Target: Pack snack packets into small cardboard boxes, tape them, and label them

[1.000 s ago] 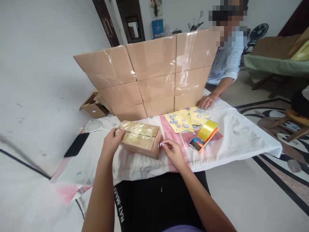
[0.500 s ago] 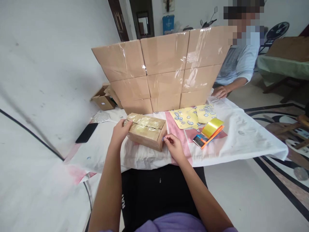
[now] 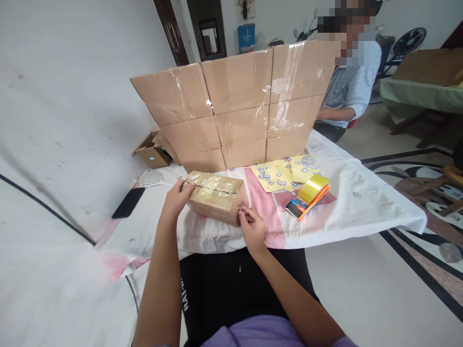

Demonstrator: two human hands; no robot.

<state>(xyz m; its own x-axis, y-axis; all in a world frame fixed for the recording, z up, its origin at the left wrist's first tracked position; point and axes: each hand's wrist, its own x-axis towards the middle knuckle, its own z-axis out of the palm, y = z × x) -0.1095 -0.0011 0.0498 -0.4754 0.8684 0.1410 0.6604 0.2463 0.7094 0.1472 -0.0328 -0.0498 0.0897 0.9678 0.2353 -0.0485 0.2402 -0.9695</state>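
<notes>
A small cardboard box (image 3: pixel 213 193), its top seam covered with shiny tape, lies on the cloth-covered table in front of me. My left hand (image 3: pixel 177 196) grips the box's left end, thumb on top. At the box's right end is my right hand (image 3: pixel 252 224), its thumb and forefinger pinched at the lower part of that face. What the pinch holds is too small to make out. To the right, an orange-edged tape dispenser (image 3: pixel 315 202) with a roll of yellowish tape (image 3: pixel 314 188) lies near yellow patterned sheets (image 3: pixel 277 176).
A tall taped cardboard panel (image 3: pixel 242 106) stands across the table behind the box. A black phone (image 3: pixel 128 203) and an open carton (image 3: pixel 152 152) are at the left. Beyond the panel, another person (image 3: pixel 350 91) sits at the right. The white cloth (image 3: pixel 376 202) hangs over the table edge.
My right hand has shifted slightly left and down against the box's end. The other person's hand has gone behind the panel. The whole view has turned a little.
</notes>
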